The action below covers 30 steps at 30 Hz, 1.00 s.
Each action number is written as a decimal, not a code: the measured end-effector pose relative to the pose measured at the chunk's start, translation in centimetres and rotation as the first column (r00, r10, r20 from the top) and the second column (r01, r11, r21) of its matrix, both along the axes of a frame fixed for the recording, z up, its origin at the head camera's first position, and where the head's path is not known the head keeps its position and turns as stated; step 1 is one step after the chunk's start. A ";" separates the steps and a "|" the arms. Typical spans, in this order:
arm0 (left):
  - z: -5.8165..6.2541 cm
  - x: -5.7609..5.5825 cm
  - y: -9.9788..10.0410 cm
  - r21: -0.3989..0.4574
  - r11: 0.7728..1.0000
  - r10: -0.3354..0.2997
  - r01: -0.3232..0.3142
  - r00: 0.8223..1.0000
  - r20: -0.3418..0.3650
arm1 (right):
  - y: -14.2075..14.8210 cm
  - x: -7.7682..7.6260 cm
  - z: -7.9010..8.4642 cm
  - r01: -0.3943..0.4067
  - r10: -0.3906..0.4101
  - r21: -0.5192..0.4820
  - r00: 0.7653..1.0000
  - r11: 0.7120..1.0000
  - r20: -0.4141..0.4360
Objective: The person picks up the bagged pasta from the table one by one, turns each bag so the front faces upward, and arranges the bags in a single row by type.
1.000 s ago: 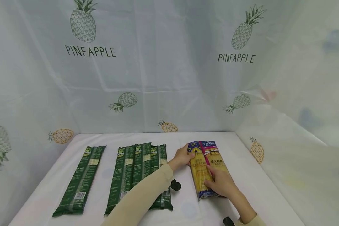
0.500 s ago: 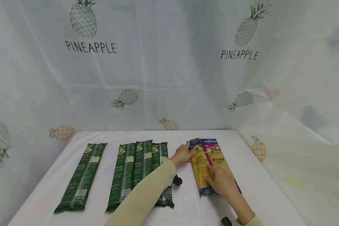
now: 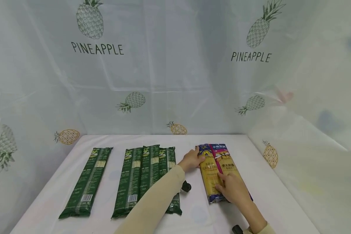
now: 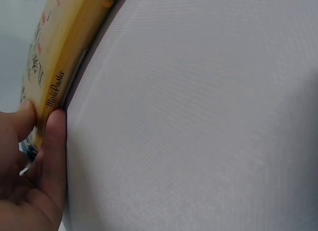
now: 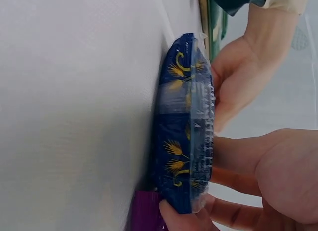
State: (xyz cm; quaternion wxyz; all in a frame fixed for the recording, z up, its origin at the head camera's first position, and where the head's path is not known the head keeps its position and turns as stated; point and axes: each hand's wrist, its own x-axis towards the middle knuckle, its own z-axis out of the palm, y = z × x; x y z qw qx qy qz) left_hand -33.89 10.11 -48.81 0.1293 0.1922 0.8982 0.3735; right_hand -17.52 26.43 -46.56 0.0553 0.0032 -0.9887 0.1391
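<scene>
Two pasta packs lie side by side at the table's right, a yellow one with blue ends (image 3: 208,172) and a yellow one with a magenta edge (image 3: 228,165). My left hand (image 3: 190,160) pinches the blue-ended pack at its far left edge, thumb on top and fingers by the table. My right hand (image 3: 235,188) grips that same pack near its close end. In the right wrist view, the thumb (image 5: 236,151) lies over its top and a fingertip reaches down at its side, against the magenta pack (image 5: 144,211). The magenta pack's close end is partly hidden by my right hand.
Three green spaghetti packs (image 3: 149,169) lie together left of my left hand, partly under my left forearm in this view. Another green pack (image 3: 87,182) lies apart at the far left. White cloth covers the table (image 3: 199,214); a pineapple-print curtain (image 3: 175,81) hangs behind and beside it.
The magenta-edged pack's close right corner now shows past my right wrist, where it was hidden one second ago. Both hands keep their hold; the head view has shifted slightly.
</scene>
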 end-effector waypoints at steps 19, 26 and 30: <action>-0.2 -0.2 -0.2 0.038 0.999 0.017 -0.019 0.998 0.055 | 1.0 -0.1 -0.9 -0.039 0.041 -0.068 0.999 0.997 0.021; 0.3 -0.5 -1.3 0.150 0.989 -0.035 0.007 0.982 0.184 | 1.7 -0.2 -1.1 -0.054 0.057 -0.117 0.998 0.992 0.020; 1.2 -0.4 -2.7 0.238 0.971 -0.101 0.026 0.947 0.306 | 2.0 -0.3 -1.0 -0.055 0.062 -0.208 0.998 0.977 0.029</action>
